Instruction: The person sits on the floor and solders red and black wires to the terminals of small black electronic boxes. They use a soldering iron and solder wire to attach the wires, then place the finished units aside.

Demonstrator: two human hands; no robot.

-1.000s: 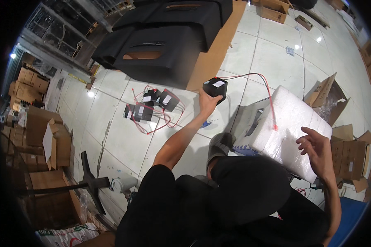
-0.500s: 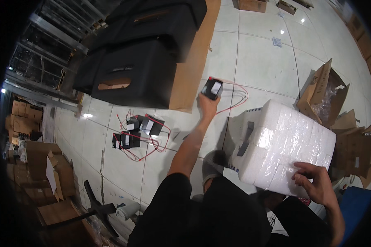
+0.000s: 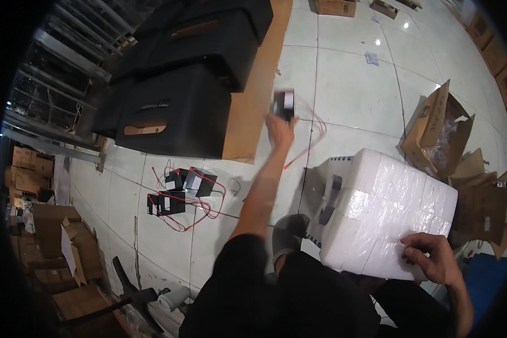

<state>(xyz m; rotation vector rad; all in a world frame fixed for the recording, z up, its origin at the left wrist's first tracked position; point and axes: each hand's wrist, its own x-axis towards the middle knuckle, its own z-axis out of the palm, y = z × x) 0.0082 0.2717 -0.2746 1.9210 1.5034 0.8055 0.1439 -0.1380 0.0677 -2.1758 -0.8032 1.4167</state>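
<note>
My left hand (image 3: 280,128) is stretched forward, closed on a small black block (image 3: 284,105) with a white label; red wires trail from it, and motion blurs it. Several similar black blocks (image 3: 172,204) with red leads lie in a group on the tiles at left of my arm. At right, my right hand (image 3: 428,256) is open, fingers bent and apart, at the top of a large white foam block (image 3: 388,208) wrapped in clear film; whether it touches I cannot tell.
Big black padded cases (image 3: 174,112) stand on cardboard (image 3: 241,141) at upper left. An open carton (image 3: 419,129) with plastic wrap and more boxes (image 3: 484,208) are at right. Metal racking (image 3: 56,79), stacked cartons (image 3: 59,248) and a black cross-shaped base (image 3: 135,296) line the left.
My left hand has carried the black block farther forward, toward the cardboard's edge. My right hand has shifted slightly over the foam. The view has moved too, so the foam sits lower in it.
</note>
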